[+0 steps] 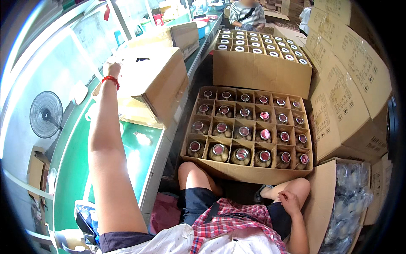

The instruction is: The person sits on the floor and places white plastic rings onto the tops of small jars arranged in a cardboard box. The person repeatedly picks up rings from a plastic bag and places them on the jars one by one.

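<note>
My left arm stretches over the green workbench (69, 186). My left hand (112, 69), with a red beaded bracelet (111, 79) at the wrist, is closed beside a cardboard box (150, 74); glare hides what its fingers hold. My right hand (290, 202) hangs by my right knee, fingers loosely curled and apart, holding nothing. In front of my knees stands an open carton (237, 167) with cardboard dividers. Lidded glass jars (218, 153) fill its compartments, and a few lids have pinkish pieces on top.
Behind it is another open carton (262, 72) of white-topped jars. A person (247, 17) in a striped shirt stands beyond. Stacked cartons (342, 84) line the right side. Clear plastic-wrapped items (349, 203) fill a box at lower right. A black fan (45, 114) is at left.
</note>
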### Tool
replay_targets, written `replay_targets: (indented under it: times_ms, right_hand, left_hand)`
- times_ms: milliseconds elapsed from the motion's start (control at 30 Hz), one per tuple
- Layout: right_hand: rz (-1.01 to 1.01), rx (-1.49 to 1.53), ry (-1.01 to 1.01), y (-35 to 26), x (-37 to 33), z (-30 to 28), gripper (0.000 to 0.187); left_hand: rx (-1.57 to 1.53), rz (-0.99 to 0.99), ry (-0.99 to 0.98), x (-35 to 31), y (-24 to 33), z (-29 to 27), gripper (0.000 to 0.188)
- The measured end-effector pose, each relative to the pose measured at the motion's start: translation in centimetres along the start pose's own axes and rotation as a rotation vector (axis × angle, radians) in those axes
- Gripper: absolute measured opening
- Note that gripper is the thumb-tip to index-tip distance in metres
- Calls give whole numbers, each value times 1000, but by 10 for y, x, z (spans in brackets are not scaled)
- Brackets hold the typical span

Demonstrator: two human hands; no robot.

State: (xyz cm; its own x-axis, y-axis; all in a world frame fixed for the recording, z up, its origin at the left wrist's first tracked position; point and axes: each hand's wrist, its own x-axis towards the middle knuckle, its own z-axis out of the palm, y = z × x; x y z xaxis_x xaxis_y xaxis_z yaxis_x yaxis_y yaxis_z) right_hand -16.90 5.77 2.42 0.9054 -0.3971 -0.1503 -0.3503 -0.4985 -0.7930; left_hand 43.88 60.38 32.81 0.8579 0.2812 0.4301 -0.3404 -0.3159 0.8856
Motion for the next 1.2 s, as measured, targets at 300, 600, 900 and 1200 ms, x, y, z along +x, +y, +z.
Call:
replay_targets:
  times_ms: [300,600,900,1200]
  right_hand:
    - [-119,-128,58,-9,-1,-2,14]
    - [-122,-136,35,-9,-2,-2,17]
    - [-355,261,-46,-72,58,-6,16]
    - [-458,731,-38,-228,85,-4,43]
  left_hand:
    - [-378,-13,75,-38,57,-20,15]
    - [-586,186,150,-61,88,-20,17]
    - [-797,229,-255,-172,135,53,21]
    - [-863,-197,-610,-396,88,175,21]
